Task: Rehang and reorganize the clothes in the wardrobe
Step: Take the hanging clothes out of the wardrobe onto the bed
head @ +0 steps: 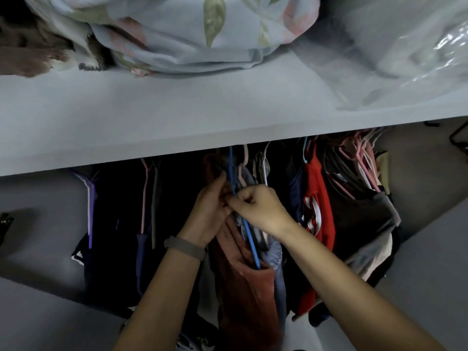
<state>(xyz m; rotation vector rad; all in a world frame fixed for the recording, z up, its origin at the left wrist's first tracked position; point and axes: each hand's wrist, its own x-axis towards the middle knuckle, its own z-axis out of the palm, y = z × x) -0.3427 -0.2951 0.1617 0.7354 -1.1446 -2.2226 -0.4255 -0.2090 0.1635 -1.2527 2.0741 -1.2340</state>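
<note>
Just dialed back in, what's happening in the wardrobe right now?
A person is reaching into the hanging section under the shelf. Both hands meet at a blue hanger carrying a rust-brown garment: the right hand pinches at the hanger's neck, while the left hand, with a band on its wrist, holds the fabric beside it. A red garment and pink hangers hang to the right. Folded bedding sits on the shelf above.
</note>
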